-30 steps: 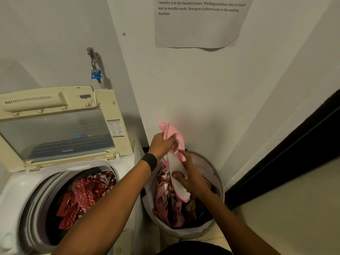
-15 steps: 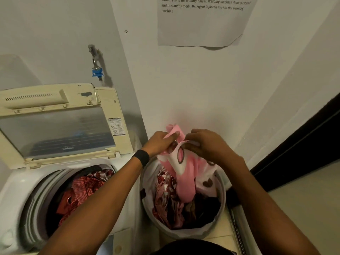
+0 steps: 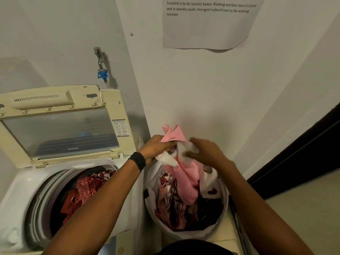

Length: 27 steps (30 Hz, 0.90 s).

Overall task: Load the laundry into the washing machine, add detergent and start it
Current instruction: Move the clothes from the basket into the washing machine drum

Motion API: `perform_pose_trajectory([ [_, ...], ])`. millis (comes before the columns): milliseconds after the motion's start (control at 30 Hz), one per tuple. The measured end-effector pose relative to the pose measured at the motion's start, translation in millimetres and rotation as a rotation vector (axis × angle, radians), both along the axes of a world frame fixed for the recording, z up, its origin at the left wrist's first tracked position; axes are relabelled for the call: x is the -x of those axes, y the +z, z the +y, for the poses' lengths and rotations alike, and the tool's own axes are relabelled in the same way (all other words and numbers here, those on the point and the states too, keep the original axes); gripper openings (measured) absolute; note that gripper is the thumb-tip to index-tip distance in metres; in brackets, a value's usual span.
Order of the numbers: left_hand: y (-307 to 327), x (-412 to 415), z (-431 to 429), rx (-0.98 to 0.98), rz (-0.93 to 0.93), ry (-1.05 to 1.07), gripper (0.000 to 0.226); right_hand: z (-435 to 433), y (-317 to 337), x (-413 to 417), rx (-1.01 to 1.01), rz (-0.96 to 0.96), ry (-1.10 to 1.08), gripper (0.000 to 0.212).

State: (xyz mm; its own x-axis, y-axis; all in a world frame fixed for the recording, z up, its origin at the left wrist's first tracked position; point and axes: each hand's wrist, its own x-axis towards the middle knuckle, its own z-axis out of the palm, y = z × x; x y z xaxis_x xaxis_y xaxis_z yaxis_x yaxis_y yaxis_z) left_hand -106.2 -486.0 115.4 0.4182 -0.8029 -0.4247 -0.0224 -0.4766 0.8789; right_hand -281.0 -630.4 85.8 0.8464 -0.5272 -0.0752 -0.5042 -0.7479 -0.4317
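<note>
A pink and white garment [image 3: 185, 173] hangs over the round laundry basket [image 3: 224, 214], its lower end still among the clothes inside. My left hand [image 3: 156, 147] grips its pink top edge. My right hand [image 3: 206, 151] holds the white part just beside it. The top-loading washing machine [image 3: 16, 196] stands to the left with its cream lid [image 3: 60, 124] raised. Red patterned laundry [image 3: 82, 190] lies in its drum. No detergent is in view.
A tap with a blue fitting [image 3: 102, 72] sticks out of the wall above the machine. A paper note [image 3: 207, 21] is stuck to the wall over the basket. A dark doorway [image 3: 303, 150] opens at the right, with pale floor [image 3: 303, 214] beside it.
My right hand has risen from low in the basket to the top of the garment, next to my left hand. More of the pink cloth has come up out of the basket.
</note>
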Motion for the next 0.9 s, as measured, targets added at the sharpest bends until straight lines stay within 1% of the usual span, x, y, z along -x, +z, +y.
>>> perform_pose_trajectory([
  [67, 0.4, -3.4, 3.9, -0.004, -0.015, 0.069, 0.016, -14.5, -11.4, 17.8, -0.111, 0.140, -0.018, 0.028],
  [133, 0.4, -5.3, 6.7, -0.004, -0.041, 0.139, 0.021, -27.8, -16.4, 32.7, -0.126, 0.152, -0.066, 0.020],
  [200, -3.5, -4.4, 3.7, 0.000, -0.099, 0.207, 0.027, -32.8, -9.9, 39.6, -0.150, 0.075, -0.115, 0.018],
  [300, -3.8, 4.9, -6.6, 0.001, -0.166, 0.321, 0.031, -16.8, 11.4, 30.4, -0.220, -0.169, -0.183, 0.025],
  [367, -2.8, 13.5, -12.2, 0.011, -0.160, 0.349, 0.035, 0.4, 20.9, 19.7, -0.211, -0.300, -0.220, 0.022],
  [467, -5.7, 25.8, -18.5, 0.042, -0.065, 0.272, 0.035, 28.6, 20.0, 4.6, -0.196, -0.386, -0.177, 0.019],
  [533, -6.0, 36.0, -18.8, 0.046, 0.012, 0.190, 0.037, 44.0, 14.5, -3.3, -0.250, -0.391, -0.102, 0.017],
  [600, -6.9, 40.4, -17.3, 0.050, 0.090, 0.173, 0.044, 53.4, 9.3, -8.2, -0.300, -0.383, -0.042, 0.019],
  [633, -7.3, 40.2, -16.5, 0.048, 0.147, 0.177, 0.049, 54.3, 5.7, -9.5, -0.313, -0.388, -0.029, 0.019],
  [700, -5.8, 35.9, -12.4, 0.071, 0.313, 0.200, 0.073, 54.7, 0.2, -11.4, -0.295, -0.381, 0.004, 0.020],
  [733, -4.1, 34.1, -11.4, 0.078, 0.369, 0.194, 0.083, 56.4, -2.5, -12.2, -0.254, -0.357, 0.008, 0.029],
  [767, -1.5, 33.4, -12.0, 0.077, 0.367, 0.172, 0.084, 58.6, -8.6, -13.1, -0.202, -0.335, -0.006, 0.041],
  [800, 0.3, 34.2, -13.7, 0.071, 0.290, 0.138, 0.076, 62.6, -15.4, -14.3, -0.151, -0.326, -0.038, 0.051],
  [833, 1.3, 36.2, -15.6, 0.059, 0.178, 0.106, 0.060, 69.2, -22.1, -16.0, -0.112, -0.335, -0.088, 0.058],
  [867, 1.7, 38.3, -18.0, 0.057, 0.073, 0.102, 0.044, 77.9, -27.2, -17.8, -0.093, -0.362, -0.144, 0.060],
  [900, 1.6, 39.2, -19.7, 0.064, 0.016, 0.128, 0.030, 86.4, -32.5, -19.4, -0.088, -0.413, -0.209, 0.057],
])
